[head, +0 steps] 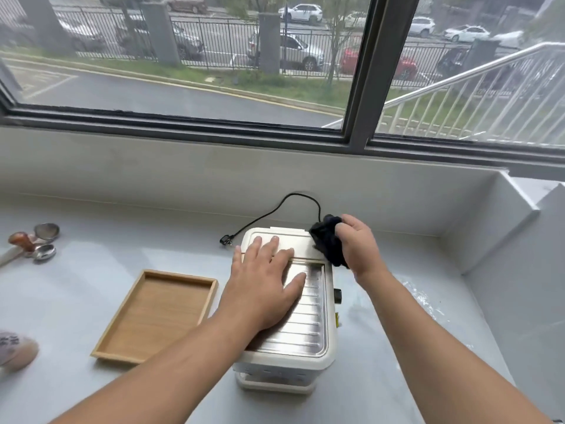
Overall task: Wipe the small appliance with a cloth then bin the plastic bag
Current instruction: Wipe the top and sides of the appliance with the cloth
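Observation:
A small cream appliance [305, 335] with a ribbed metal top stands on the grey counter [91, 240], its black cord [275, 209] trailing behind it to an unplugged plug. My left hand [266, 286] lies flat on its top, fingers spread. My right hand [357, 246] grips a bunched dark cloth [327, 243] pressed against the appliance's far right corner. A clear plastic bag [425, 301] lies crumpled on the counter to the right of the appliance.
A shallow wooden tray [156, 313] sits just left of the appliance. Metal scoops and a brown-handled tool [33, 243] lie at the far left. A rounded pinkish object [15, 350] shows at the left edge. A window ledge and wall border the counter behind and right.

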Demonstrator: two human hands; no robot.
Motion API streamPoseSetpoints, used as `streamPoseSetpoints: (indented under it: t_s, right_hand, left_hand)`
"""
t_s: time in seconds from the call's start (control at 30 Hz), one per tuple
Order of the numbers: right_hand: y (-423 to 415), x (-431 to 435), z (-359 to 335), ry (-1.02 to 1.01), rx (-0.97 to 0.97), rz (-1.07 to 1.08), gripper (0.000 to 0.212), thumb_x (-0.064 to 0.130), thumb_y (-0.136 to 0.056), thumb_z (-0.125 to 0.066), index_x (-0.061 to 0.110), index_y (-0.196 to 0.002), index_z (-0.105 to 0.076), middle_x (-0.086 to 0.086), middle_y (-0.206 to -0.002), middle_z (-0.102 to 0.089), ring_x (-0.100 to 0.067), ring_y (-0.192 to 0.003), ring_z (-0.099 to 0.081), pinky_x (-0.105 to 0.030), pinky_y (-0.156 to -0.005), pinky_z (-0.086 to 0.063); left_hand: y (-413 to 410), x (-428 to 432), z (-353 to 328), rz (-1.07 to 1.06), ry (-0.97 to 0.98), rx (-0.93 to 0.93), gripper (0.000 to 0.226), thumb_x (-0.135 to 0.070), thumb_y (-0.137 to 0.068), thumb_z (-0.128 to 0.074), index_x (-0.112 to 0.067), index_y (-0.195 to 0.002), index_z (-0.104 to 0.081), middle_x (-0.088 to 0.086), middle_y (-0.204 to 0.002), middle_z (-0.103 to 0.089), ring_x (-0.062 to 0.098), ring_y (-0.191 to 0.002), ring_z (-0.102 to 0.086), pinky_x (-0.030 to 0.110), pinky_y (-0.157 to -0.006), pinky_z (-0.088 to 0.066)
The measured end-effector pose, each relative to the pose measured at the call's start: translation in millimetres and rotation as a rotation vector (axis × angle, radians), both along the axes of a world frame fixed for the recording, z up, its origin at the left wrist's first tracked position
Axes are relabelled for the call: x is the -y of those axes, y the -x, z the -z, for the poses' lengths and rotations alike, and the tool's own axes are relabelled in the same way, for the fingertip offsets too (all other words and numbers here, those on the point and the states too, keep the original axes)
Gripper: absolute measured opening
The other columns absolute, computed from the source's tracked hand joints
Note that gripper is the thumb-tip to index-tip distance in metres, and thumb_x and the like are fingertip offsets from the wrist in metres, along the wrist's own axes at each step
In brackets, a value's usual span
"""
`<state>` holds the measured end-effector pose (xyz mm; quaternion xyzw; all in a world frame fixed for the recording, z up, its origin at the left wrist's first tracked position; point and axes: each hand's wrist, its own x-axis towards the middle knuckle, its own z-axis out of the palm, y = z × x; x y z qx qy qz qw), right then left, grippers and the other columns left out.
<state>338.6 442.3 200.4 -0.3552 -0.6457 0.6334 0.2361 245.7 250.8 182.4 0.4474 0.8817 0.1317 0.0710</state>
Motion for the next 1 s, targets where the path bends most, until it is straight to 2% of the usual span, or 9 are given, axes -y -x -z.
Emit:
streamPoseSetpoints:
  t_s: [0.07, 0.13, 0.2, 0.27, 0.4, 0.5, 0.67, 0.83, 1.0]
  right_hand:
    - [10.7, 24.8, -16.3, -0.446, 0.231, -0.189, 0.021, 0.031, -0.068, -0.052, 0.011, -0.075, -0.054, 0.008, -0.063, -0.051, -0.012, -0.061, -0.048, -0.029, -0.052, -0.04]
    - [21.1, 54.1, -22.3, -0.642, 0.352, -0.321, 0.023, 0.037, -0.07, -0.053, 0.014, -0.075, -0.053, 0.005, -0.073, -0.055, -0.016, -0.072, -0.053, -0.034, -0.064, -0.044]
    - [28.5, 72.6, -23.6, -0.636, 0.331, -0.334, 0.019, 0.036, -0.073, -0.053, 0.017, -0.074, -0.05, 0.001, -0.079, -0.054, -0.021, -0.078, -0.053, -0.037, -0.069, -0.045]
    - [32.5, 81.5, -25.9, -0.612, 0.335, -0.327, 0.018, 0.035, -0.073, -0.054, 0.018, -0.073, -0.048, 0.004, -0.075, -0.055, -0.021, -0.076, -0.053, -0.036, -0.065, -0.042]
    - [22.9, 101.9, -28.2, -0.477, 0.346, -0.329, 0.016, 0.034, -0.073, -0.052, 0.019, -0.075, -0.053, 0.002, -0.067, -0.059, -0.022, -0.068, -0.054, -0.04, -0.061, -0.046]
    - [4.8, 125.5, -20.8, -0.55, 0.398, -0.359, 0.009, 0.035, -0.072, -0.051, 0.027, -0.07, -0.049, 0.004, -0.062, -0.055, -0.016, -0.062, -0.05, -0.037, -0.055, -0.04]
    - [-8.3, 162.3, -12.8, -0.654, 0.471, -0.413, 0.022, 0.041, -0.068, -0.048, 0.021, -0.077, -0.05, 0.003, -0.067, -0.057, -0.016, -0.067, -0.052, -0.042, -0.06, -0.047]
    - [-3.4, 137.1, -38.5, -0.586, 0.588, -0.241, 0.018, 0.034, -0.076, -0.054, 0.027, -0.092, -0.057, 0.009, -0.092, -0.062, -0.017, -0.086, -0.06, -0.043, -0.08, -0.055]
    - [-8.4, 139.9, -57.3, -0.749, 0.666, -0.149, 0.045, 0.036, -0.08, -0.051, 0.039, -0.123, -0.058, 0.016, -0.121, -0.059, -0.012, -0.111, -0.053, -0.035, -0.091, -0.049]
  left_hand:
    - [-1.2, -0.3, -2.4, 0.001, -0.014, 0.01, 0.06, -0.061, -0.1, -0.026, -0.035, -0.154, -0.035, -0.004, -0.171, -0.025, 0.025, -0.161, -0.007, 0.057, -0.129, -0.003]
    - [-1.1, 0.4, -6.3, -0.027, -0.103, 0.077, 0.054, -0.047, -0.102, -0.034, -0.028, -0.153, -0.036, -0.002, -0.16, -0.04, 0.026, -0.157, -0.02, 0.055, -0.129, -0.009]
    - [1.7, 2.6, -10.1, -0.114, -0.277, 0.184, 0.038, -0.033, -0.099, -0.044, -0.025, -0.136, -0.049, -0.001, -0.135, -0.056, 0.026, -0.138, -0.043, 0.053, -0.123, -0.027]
    - [5.7, 6.7, -14.2, -0.199, -0.432, 0.318, 0.032, -0.022, -0.093, -0.051, -0.026, -0.124, -0.054, -0.002, -0.121, -0.061, 0.025, -0.118, -0.053, 0.047, -0.106, -0.044]
    - [7.7, 24.1, -16.4, -0.232, -0.612, 0.607, 0.035, -0.019, -0.079, -0.051, -0.042, -0.105, -0.058, -0.017, -0.107, -0.069, 0.013, -0.101, -0.063, 0.036, -0.083, -0.049]
    - [12.9, 36.7, -10.9, -0.279, -0.741, 0.799, 0.026, -0.019, -0.075, -0.043, -0.031, -0.08, -0.065, -0.023, -0.101, -0.074, 0.002, -0.1, -0.065, 0.03, -0.081, -0.048]
    - [30.8, 42.9, -13.4, -0.111, -0.535, 0.638, 0.024, -0.026, -0.078, -0.043, -0.037, -0.085, -0.063, -0.015, -0.085, -0.07, 0.005, -0.086, -0.062, 0.027, -0.069, -0.043]
    - [48.4, 45.6, -18.8, 0.164, -0.324, 0.394, 0.022, -0.026, -0.097, -0.045, -0.032, -0.1, -0.066, -0.01, -0.101, -0.068, 0.017, -0.102, -0.059, 0.034, -0.081, -0.045]
    - [73.4, 49.5, -34.5, 0.309, -0.284, 0.204, 0.036, -0.044, -0.095, -0.053, -0.034, -0.128, -0.064, -0.016, -0.133, -0.065, 0.013, -0.131, -0.051, 0.037, -0.107, -0.044]
